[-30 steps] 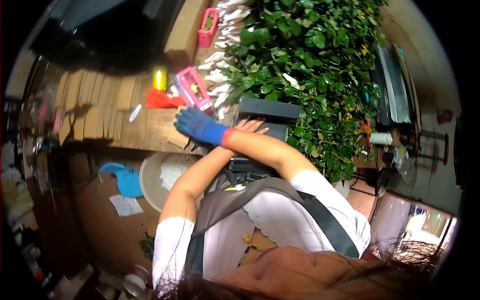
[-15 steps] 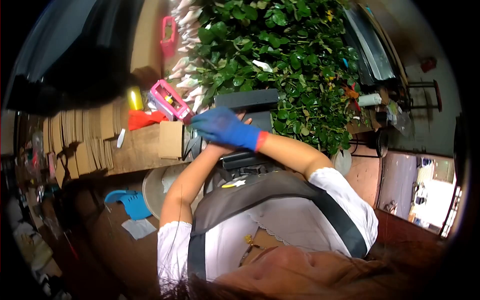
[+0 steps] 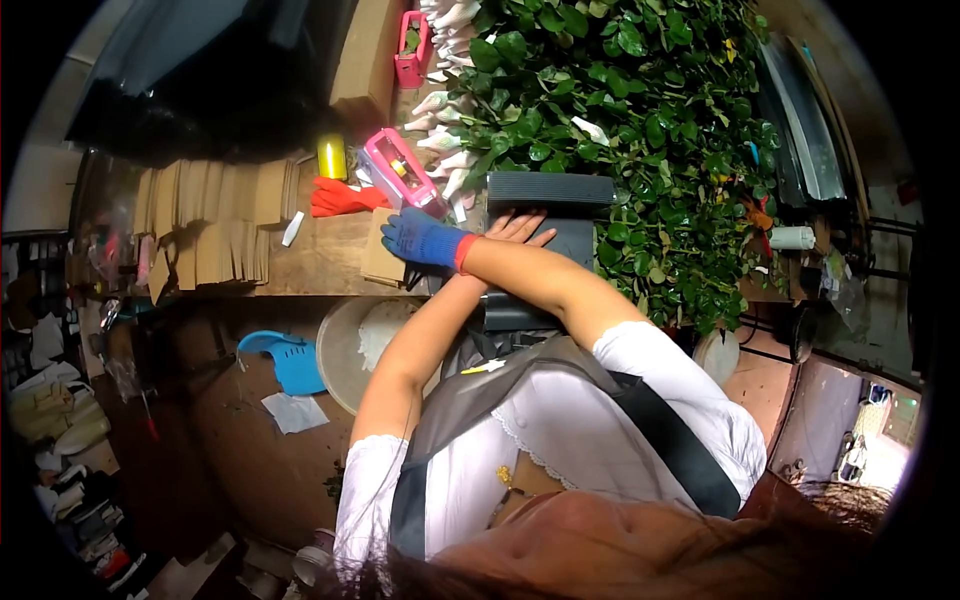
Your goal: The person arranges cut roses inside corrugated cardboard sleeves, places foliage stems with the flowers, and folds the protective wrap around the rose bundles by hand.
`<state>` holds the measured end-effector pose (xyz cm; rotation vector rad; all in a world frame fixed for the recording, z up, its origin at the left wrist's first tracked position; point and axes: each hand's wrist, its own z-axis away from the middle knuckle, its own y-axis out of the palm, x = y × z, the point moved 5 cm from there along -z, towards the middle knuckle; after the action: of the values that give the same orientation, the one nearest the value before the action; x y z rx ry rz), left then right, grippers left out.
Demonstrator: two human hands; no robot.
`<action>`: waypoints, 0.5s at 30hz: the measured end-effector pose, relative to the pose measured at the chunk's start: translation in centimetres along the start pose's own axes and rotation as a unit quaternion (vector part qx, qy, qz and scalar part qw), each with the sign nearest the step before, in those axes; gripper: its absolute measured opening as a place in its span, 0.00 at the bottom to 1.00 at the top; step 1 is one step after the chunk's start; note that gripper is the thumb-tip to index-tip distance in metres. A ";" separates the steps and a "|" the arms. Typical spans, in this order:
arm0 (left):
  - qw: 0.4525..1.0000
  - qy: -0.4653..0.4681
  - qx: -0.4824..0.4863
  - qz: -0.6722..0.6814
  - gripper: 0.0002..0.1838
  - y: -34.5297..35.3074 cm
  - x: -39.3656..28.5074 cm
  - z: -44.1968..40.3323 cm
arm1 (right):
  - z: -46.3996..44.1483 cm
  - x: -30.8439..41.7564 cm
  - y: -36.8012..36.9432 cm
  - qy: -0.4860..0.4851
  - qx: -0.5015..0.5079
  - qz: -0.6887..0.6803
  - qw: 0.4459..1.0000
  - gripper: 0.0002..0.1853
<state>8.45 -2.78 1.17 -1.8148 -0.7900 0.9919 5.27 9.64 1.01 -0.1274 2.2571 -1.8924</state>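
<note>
My two forearms cross, the right one lying over the left. My right hand (image 3: 424, 240) wears a blue knitted glove with a red cuff. Its fingers stretch over a small pile of brown cardboard pieces (image 3: 378, 262), partly covering them. My bare left hand (image 3: 522, 228) rests flat with fingers apart on a dark grey board (image 3: 570, 244), just below a ridged dark bar (image 3: 548, 190). Near the glove, a pink tape dispenser (image 3: 418, 185) stands on the wooden table (image 3: 318, 262).
Leafy green stems (image 3: 620, 120) with white-wrapped ends are heaped beyond the board. An orange-red glove (image 3: 345, 198), a yellow roll (image 3: 331, 157) and stacked cardboard sheets (image 3: 215, 195) lie leftward. Below the table edge are a round bin (image 3: 338, 358) and a blue plastic stool (image 3: 292, 365).
My gloved right hand has moved left, away from above my left hand and over the cardboard pieces. My left hand now shows more fully. The whole view has shifted.
</note>
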 end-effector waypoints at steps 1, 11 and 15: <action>1.000 -0.004 0.001 0.008 0.33 0.1 0.0 0.0 | -0.2 0.1 -0.6 -0.016 0.056 0.001 0.998 0.11; 0.983 -0.073 0.080 0.146 0.43 2.4 -0.3 1.1 | 18.5 -6.6 -15.4 0.324 -0.116 -0.463 0.817 0.14; 0.985 -0.090 0.037 0.144 0.31 -3.7 -1.3 -0.9 | 26.6 -6.4 -11.0 0.506 0.136 -0.555 0.646 0.14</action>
<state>8.20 -2.71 5.13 -1.8256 -0.5975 1.3708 16.23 -16.80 8.06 -0.7116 2.6827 -3.6878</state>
